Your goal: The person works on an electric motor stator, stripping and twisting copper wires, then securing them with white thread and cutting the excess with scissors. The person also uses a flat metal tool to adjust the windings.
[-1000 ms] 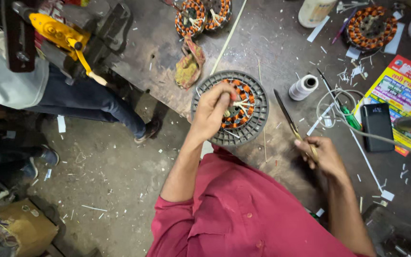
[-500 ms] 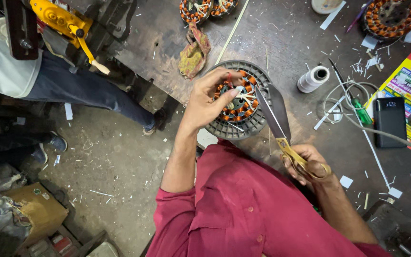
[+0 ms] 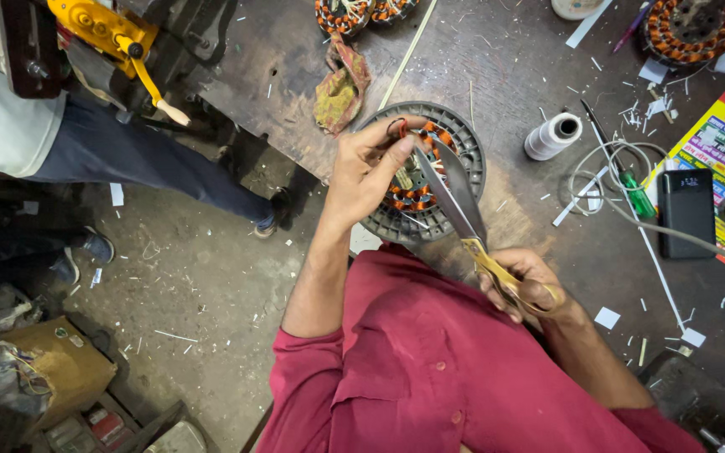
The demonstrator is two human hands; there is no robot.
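Here the left hand point(image 3: 371, 172) is pinching something small over the wound stator point(image 3: 423, 172) at the bench's six o'clock edge; the right hand point(image 3: 524, 281), gripping yellow-handled scissors point(image 3: 463, 220), is angling parted blades toward eleven o'clock (perilously near those fingertips), risking nicked windings or skin.

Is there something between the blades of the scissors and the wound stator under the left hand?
Nothing visible. The scissors in the right hand reach over the stator, tips close to the left hand.
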